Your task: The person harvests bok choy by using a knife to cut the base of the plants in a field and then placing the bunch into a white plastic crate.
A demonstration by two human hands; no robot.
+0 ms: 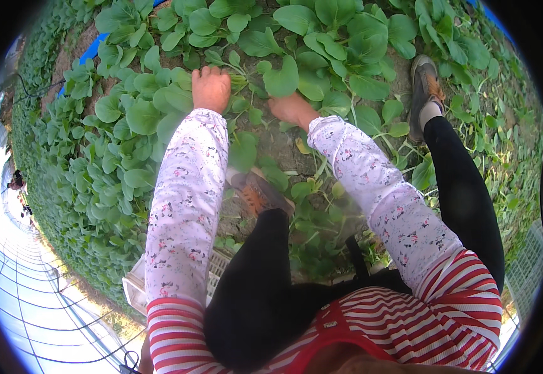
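My left hand (211, 89) is closed around the pale green stems of a bunch of leafy greens (173, 96), whose broad leaves spread to the left. My right hand (291, 110) reaches low among the leafy green plants (313, 77), close to the soil. Its fingers are hidden under a large leaf, so what they touch cannot be seen. Floral sleeve covers reach to both wrists. Between my hands, thin stems and small leaves lie over the bare brown soil (280, 145).
My shoes (257, 191) stand among the plants. A white plastic crate (135, 285) is beside my left arm, and a pale crate (528, 266) stands at the far right. A blue strip (94, 48) runs at upper left. Dense greens fill the left under a greenhouse frame.
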